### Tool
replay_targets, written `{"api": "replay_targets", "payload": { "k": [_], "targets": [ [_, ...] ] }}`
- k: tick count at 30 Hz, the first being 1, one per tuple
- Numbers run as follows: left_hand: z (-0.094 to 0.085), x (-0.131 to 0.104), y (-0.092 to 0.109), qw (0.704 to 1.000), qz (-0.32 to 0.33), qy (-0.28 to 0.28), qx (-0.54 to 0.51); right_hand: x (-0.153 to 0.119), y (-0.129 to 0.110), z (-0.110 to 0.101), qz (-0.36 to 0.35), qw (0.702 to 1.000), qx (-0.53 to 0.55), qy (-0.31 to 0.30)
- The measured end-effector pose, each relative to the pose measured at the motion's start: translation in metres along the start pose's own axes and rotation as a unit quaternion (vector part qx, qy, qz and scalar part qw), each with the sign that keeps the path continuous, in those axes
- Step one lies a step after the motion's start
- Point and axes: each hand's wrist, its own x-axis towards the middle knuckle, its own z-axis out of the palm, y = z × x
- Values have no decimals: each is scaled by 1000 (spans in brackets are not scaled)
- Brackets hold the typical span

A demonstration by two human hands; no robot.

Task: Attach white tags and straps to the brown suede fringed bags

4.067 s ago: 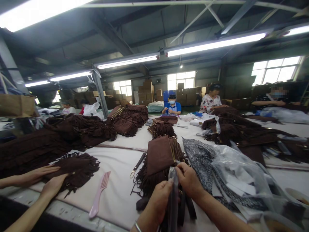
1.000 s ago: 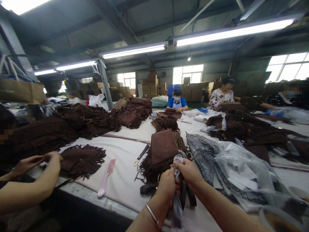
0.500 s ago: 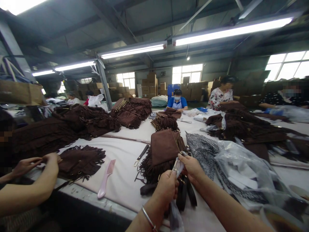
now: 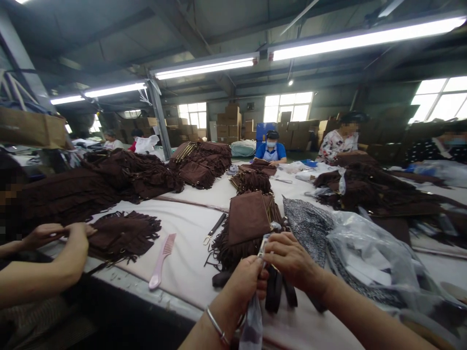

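Note:
My left hand (image 4: 246, 282) and my right hand (image 4: 292, 260) meet over the near edge of the table, both gripping a clear plastic bag (image 4: 252, 318) that hangs down below my left fist. What sits inside the bag is hidden by my fingers. Dark brown straps (image 4: 277, 294) lie on the table just under my hands. Behind them lies a stack of brown fringed suede bags (image 4: 246, 226), the top one flat with a gold chain along its right edge.
A pink comb (image 4: 162, 260) and a strap with a gold clasp (image 4: 215, 228) lie on the white table (image 4: 182, 272). A co-worker's hands (image 4: 65, 233) touch a fringed bag (image 4: 122, 236) at left. Clear bags (image 4: 368, 257) lie right. Other workers sit beyond brown piles.
My hands have drawn closer together on the plastic bag, the right hand now closing over its top. The co-worker's hands at left stay on the fringed bag.

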Motion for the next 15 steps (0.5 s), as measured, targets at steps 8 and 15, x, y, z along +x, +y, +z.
{"api": "replay_targets", "payload": {
  "k": [8,15],
  "targets": [
    [-3,-8,-9,938,172,110,281,26,9,2,-2,993,-19,-113],
    [-4,-3,-23,860,213,157,437,33,6,3,-42,981,-57,-182]
  ]
}}
